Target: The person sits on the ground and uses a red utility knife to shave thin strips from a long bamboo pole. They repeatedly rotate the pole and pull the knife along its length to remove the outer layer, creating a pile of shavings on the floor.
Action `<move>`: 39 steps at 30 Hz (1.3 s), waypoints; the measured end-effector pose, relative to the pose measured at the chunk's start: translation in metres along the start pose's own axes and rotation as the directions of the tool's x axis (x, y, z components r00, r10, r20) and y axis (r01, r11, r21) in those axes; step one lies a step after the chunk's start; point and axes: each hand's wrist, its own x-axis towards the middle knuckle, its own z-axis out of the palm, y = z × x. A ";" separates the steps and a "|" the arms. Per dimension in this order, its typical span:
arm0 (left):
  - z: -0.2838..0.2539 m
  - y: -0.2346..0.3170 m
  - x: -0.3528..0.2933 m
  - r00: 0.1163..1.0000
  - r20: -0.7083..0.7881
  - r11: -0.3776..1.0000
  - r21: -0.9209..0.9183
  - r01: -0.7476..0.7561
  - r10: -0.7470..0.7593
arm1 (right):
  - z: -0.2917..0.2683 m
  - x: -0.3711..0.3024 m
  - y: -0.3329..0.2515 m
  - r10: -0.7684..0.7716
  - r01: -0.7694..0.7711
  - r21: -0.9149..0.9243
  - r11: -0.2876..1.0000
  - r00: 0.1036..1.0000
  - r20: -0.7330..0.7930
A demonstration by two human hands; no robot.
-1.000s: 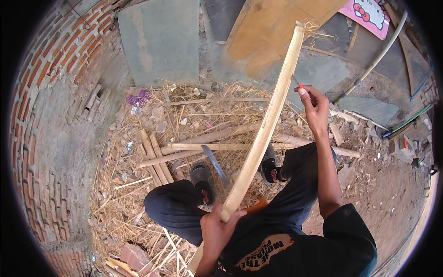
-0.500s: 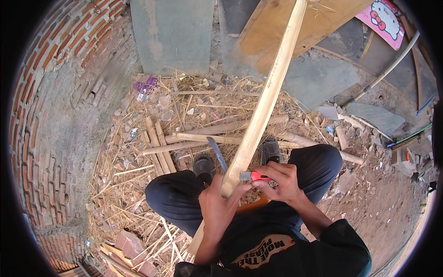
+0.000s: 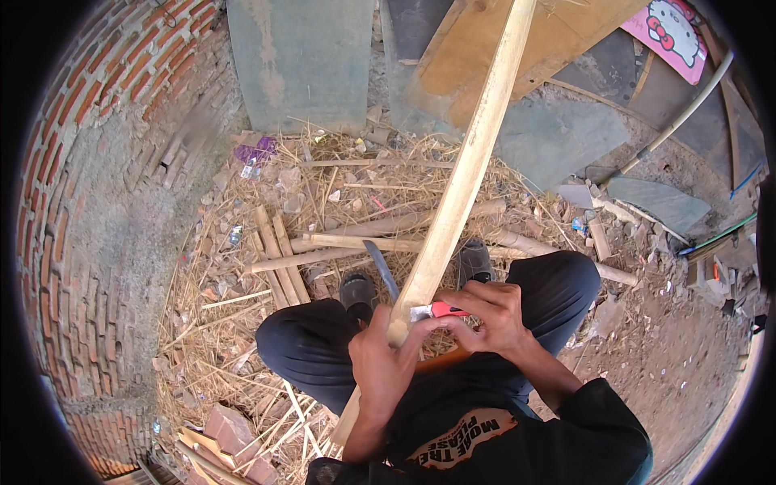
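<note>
A long, pale split bamboo pole (image 3: 461,194) slants from my lap up past the top of the view. My left hand (image 3: 380,356) is wrapped round it near its lower part, thumb stretched toward the right hand. In my right hand (image 3: 493,319) is a red utility knife (image 3: 444,309). Its short metal blade rests against the pole's right edge, just above the left hand's grip. My two thumbs meet or nearly meet beneath the knife. Behind the pole, between my knees, a dark curved blade (image 3: 380,269) stands up, its lower end hidden.
Bamboo pieces (image 3: 339,257) and short wooden slats (image 3: 279,250) lie among straw and rubble before my shoes. A brick wall (image 3: 89,242) rises at left. Grey sheets (image 3: 299,65) and a brown board (image 3: 477,56) are at the far side. Broken bricks (image 3: 230,428) lie at lower left.
The knife blade has slid slightly left and down onto the pole, and its tilt has changed. My left thumb now reaches closer to the right one. The pole has shifted very little.
</note>
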 end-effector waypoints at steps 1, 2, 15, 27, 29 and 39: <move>0.000 0.000 0.000 1.000 0.000 1.000 -0.001 -0.002 0.002 | 0.000 0.001 0.000 -0.002 0.002 -0.003 1.000 1.000 -0.003; -0.001 0.000 0.000 1.000 0.001 1.000 -0.002 -0.003 0.003 | 0.000 0.002 0.000 -0.004 0.004 -0.006 1.000 1.000 -0.007; 0.000 -0.006 -0.024 0.995 0.066 0.995 0.074 0.072 -0.077 | -0.040 0.029 0.038 0.252 -0.285 -0.057 0.957 0.912 -0.324; -0.011 -0.007 -0.045 0.991 0.121 0.996 0.062 0.056 -0.063 | -0.062 0.019 0.102 0.484 -0.437 0.208 0.875 0.789 -0.379; -0.007 -0.012 -0.034 0.997 0.069 0.996 0.086 0.030 -0.036 | -0.051 0.009 0.083 0.450 -0.407 0.194 0.893 0.827 -0.336; 0.003 -0.005 -0.008 1.000 0.008 1.000 0.003 0.007 -0.007 | -0.012 -0.014 0.020 0.107 -0.111 0.059 0.992 0.993 0.056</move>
